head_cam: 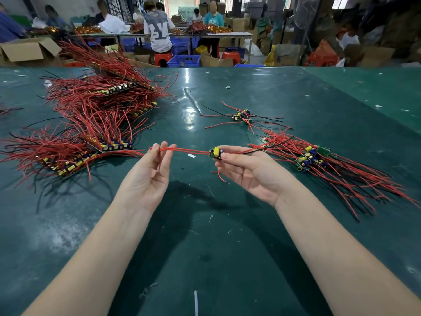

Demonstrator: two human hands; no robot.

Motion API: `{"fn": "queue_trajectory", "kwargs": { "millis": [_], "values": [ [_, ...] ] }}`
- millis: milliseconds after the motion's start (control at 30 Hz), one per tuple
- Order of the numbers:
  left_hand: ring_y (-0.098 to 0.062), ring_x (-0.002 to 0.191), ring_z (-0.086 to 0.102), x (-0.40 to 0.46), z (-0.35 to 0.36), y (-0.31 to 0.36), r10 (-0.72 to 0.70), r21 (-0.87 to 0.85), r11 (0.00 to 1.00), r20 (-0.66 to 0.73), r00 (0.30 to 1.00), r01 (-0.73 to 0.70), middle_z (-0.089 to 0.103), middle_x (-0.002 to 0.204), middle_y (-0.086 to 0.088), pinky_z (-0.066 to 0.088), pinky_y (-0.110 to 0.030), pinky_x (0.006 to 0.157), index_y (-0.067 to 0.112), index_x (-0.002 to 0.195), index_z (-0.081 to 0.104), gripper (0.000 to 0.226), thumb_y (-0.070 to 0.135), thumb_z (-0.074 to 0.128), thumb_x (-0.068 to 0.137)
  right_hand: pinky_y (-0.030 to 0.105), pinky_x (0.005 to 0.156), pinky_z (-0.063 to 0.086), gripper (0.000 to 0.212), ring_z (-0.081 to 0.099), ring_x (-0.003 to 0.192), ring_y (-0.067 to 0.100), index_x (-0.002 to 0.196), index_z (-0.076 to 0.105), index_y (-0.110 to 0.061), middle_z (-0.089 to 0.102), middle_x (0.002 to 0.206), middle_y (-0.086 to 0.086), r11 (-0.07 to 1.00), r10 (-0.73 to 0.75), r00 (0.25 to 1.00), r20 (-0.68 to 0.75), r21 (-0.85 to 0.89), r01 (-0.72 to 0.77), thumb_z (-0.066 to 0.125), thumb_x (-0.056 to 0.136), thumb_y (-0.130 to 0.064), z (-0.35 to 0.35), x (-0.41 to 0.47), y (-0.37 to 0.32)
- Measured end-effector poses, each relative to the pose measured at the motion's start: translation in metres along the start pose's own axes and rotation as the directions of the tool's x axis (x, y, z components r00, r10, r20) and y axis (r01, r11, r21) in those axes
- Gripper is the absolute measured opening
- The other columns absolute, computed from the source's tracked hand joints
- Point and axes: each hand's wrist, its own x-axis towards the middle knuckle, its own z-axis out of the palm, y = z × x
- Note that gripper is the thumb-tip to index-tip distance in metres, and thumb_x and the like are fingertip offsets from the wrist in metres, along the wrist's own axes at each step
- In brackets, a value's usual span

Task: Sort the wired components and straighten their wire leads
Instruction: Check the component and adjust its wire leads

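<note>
At frame centre above the desk (227,224), the right hand (248,172) pinches the small board (215,153); the left hand (151,174) pinches its red leads (189,150). Best to pull smoothly outward, keeping the board steady.

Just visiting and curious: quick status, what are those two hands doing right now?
Right hand pinches small green circuit board. Left hand pinches its red wire leads, stretched between hands. Nothing in the way.

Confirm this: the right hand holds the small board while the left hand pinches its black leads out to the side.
Not quite. In the head view the leads in the left hand are red, not black. The right hand does hold the board.
</note>
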Motion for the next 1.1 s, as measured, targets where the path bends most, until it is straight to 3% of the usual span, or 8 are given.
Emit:
{"fn": "queue_trajectory", "kwargs": {
  "millis": [333, 467, 567, 667, 867, 967, 1033, 1100],
  "values": [
    [-0.013, 0.064, 0.072, -0.001, 0.0, -0.002, 0.056, 0.012, 0.998, 0.039, 0.998, -0.056, 0.071, 0.065, -0.004, 0.054, -0.016, 0.055, 0.005, 0.082, 0.058, 0.013, 0.006, 0.055, 0.094, 0.023, 0.065, 0.057, 0.013, 0.071, 0.069, 0.018, 0.087, 0.073, -0.002, 0.073, 0.081, 0.012, 0.998, -0.062, 0.995, -0.072, 0.008, 0.062, 0.063, 0.083, 0.005, 0.001, -0.002, -0.003],
    [-0.012, 0.077, 0.073, 0.002, -0.005, -0.002, 0.058, 0.058, 0.996, 0.071, 0.996, -0.062, 0.073, 0.075, -0.003, 0.058, -0.021, 0.068, 0.007, 0.083, 0.063, 0.012, 0.01, 0.059, 0.093, 0.021, 0.062, 0.057, 0.008, 0.07, 0.068, 0.015, 0.089, 0.07, -0.002, 0.074, 0.077, 0.007, 0.993, -0.115, 0.969, -0.22, 0.002, 0.118, 0.063, 0.086, 0.0, 0.0, -0.005, -0.01],
    [-0.015, 0.092, 0.072, 0.003, -0.008, -0.003, 0.034, 0.107, 0.993, 0.088, 0.996, -0.044, 0.075, 0.092, -0.003, 0.058, -0.026, 0.078, 0.01, 0.099, 0.067, 0.01, 0.015, 0.062, 0.092, 0.02, 0.057, 0.056, 0.004, 0.067, 0.058, 0.012, 0.084, 0.068, -0.006, 0.072, 0.069, 0.003, 0.975, -0.163, 0.885, -0.436, 0.067, 0.213, 0.065, 0.087, -0.005, -0.01, -0.007, -0.023],
    [-0.017, 0.095, 0.071, 0.004, -0.011, 0.0, 0.0, 0.101, 0.995, 0.081, 0.997, -0.008, 0.074, 0.102, -0.003, 0.059, -0.027, 0.077, 0.011, 0.11, 0.065, 0.021, 0.013, 0.064, 0.09, 0.019, 0.052, 0.053, 0.005, 0.063, 0.051, 0.01, 0.082, 0.064, -0.011, 0.067, 0.064, 0.0, 0.959, -0.199, 0.752, -0.629, 0.032, 0.28, 0.067, 0.086, -0.012, -0.024, -0.011, -0.037],
    [-0.016, 0.084, 0.073, 0.001, -0.009, 0.002, -0.042, 0.096, 0.995, 0.034, 0.999, 0.039, 0.075, 0.093, -0.002, 0.058, -0.023, 0.074, 0.007, 0.113, 0.065, 0.023, 0.006, 0.061, 0.091, 0.018, 0.047, 0.048, 0.01, 0.057, 0.057, 0.012, 0.1, 0.055, -0.012, 0.057, 0.083, 0.0, 0.937, -0.146, 0.559, -0.817, 0.066, 0.342, 0.054, 0.091, -0.018, -0.043, -0.012, -0.042],
    [-0.017, 0.082, 0.073, 0.0, -0.009, 0.005, -0.05, 0.095, 0.994, 0.011, 0.999, 0.049, 0.075, 0.092, -0.004, 0.057, -0.022, 0.07, 0.005, 0.112, 0.065, 0.022, 0.004, 0.056, 0.093, 0.018, 0.047, 0.048, 0.007, 0.056, 0.065, 0.013, 0.096, 0.049, -0.011, 0.053, 0.09, 0.001, 0.933, -0.099, 0.507, -0.856, 0.097, 0.347, 0.049, 0.092, -0.016, -0.046, -0.013, -0.043],
    [-0.018, 0.081, 0.073, 0.0, -0.01, 0.006, -0.056, 0.076, 0.996, -0.001, 0.998, 0.056, 0.074, 0.092, -0.006, 0.057, -0.022, 0.069, 0.002, 0.111, 0.065, 0.022, 0.003, 0.052, 0.093, 0.02, 0.049, 0.048, 0.006, 0.055, 0.068, 0.014, 0.087, 0.045, -0.012, 0.052, 0.096, 0.003, 0.927, -0.066, 0.506, -0.86, 0.135, 0.349, 0.047, 0.092, -0.013, -0.047, -0.015, -0.046],
    [-0.019, 0.081, 0.073, 0.0, -0.01, 0.008, -0.059, 0.056, 0.997, -0.008, 0.998, 0.06, 0.074, 0.091, -0.007, 0.057, -0.023, 0.068, 0.001, 0.109, 0.066, 0.023, 0.002, 0.049, 0.093, 0.02, 0.048, 0.049, 0.001, 0.056, 0.071, 0.015, 0.093, 0.046, -0.009, 0.052, 0.104, 0.006, 0.914, -0.038, 0.528, -0.848, 0.184, 0.361, 0.046, 0.092, -0.01, -0.046, -0.017, -0.048]
  ]
}}
